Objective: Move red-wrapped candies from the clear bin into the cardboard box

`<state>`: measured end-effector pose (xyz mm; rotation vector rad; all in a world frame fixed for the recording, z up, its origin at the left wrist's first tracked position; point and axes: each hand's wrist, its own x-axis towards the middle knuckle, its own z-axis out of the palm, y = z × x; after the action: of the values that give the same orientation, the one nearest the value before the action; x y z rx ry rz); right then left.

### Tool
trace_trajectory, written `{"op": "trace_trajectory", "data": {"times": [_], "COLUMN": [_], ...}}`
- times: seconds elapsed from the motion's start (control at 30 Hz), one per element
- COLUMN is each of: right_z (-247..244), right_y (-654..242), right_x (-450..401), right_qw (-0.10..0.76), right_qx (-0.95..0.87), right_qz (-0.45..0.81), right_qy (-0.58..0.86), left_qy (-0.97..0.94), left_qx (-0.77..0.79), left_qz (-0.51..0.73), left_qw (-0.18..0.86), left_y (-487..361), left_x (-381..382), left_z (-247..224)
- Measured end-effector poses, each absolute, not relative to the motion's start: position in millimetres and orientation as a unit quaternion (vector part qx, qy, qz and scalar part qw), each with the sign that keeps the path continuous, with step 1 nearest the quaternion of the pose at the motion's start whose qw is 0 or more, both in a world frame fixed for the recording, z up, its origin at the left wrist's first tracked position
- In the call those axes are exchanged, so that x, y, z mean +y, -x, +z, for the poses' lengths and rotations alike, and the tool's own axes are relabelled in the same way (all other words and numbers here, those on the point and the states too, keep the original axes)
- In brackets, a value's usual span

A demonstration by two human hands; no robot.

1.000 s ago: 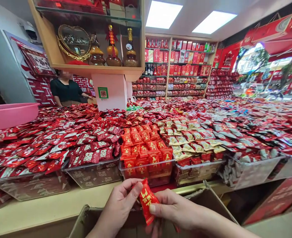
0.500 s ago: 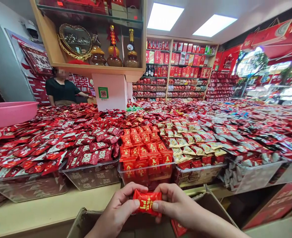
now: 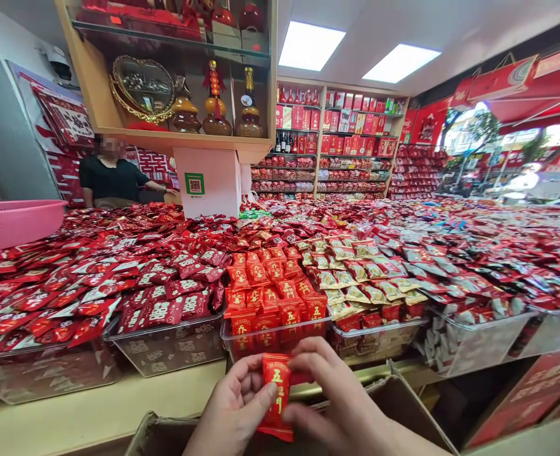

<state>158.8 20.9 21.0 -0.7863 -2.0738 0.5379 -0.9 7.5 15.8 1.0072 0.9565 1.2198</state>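
My left hand [image 3: 239, 402] grips a small red wrapped candy packet [image 3: 282, 385] with gold characters, thumb on its front and fingers behind. The packet stands nearly upright, its printed face toward me. At its right side is my right hand [image 3: 339, 392], fingers spread and slightly blurred; whether a fingertip touches the wrapper I cannot tell. Beneath both hands is an open cardboard box [image 3: 159, 430]. Just beyond them, a clear plastic bin [image 3: 280, 339] holds rows of similar red packets [image 3: 289, 292].
More clear bins flank it, one with maroon packets [image 3: 168, 310], another with gold-and-white packets [image 3: 351, 278]. A pink basin [image 3: 16, 218] is at left. An overhead wooden cabinet [image 3: 180, 136] stands on a white pillar [image 3: 213, 183]. A person [image 3: 111, 180] is behind the heap.
The packet has turned from sideways to upright. My right hand has loosened its pinch and spread its fingers, while the left keeps hold. The view has shifted slightly.
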Motion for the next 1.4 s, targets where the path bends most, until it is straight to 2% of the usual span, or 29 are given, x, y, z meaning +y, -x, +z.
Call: {"op": "trace_trajectory", "data": {"times": [0.13, 0.2, 0.27, 0.4, 0.47, 0.67, 1.0, 1.4], "right_z": [23, 28, 36, 65, 80, 93, 97, 103], "right_y": [-154, -154, -159, -181, -193, -212, -217, -206], "right_x": [13, 8, 8, 35, 62, 132, 133, 120], "right_qw": [0.318, 0.318, 0.346, 0.428, 0.435, 0.313, 0.193, 0.172], "right_qx": [-0.918, -0.916, -0.907, -0.857, -0.835, -0.866, -0.924, -0.918], "right_qz": [-0.034, -0.110, -0.135, -0.115, -0.099, -0.068, -0.069, -0.083], "right_qy": [0.235, 0.220, 0.198, 0.261, 0.322, 0.385, 0.323, 0.349], "left_qy": [-0.385, -0.367, -0.356, -0.384, -0.409, -0.472, -0.525, -0.550], "left_qx": [0.394, 0.396, 0.397, 0.421, 0.433, 0.458, 0.476, 0.467], "left_qz": [0.529, 0.532, 0.540, 0.517, 0.500, 0.452, 0.383, 0.359], "left_qw": [0.646, 0.653, 0.651, 0.639, 0.628, 0.603, 0.592, 0.592], "left_y": [1, 1, 2, 6, 7, 4, 7, 10], "left_x": [7, 3, 0, 3, 6, 10, 7, 6], "left_z": [17, 23, 31, 30, 20, -4, -6, -6]}}
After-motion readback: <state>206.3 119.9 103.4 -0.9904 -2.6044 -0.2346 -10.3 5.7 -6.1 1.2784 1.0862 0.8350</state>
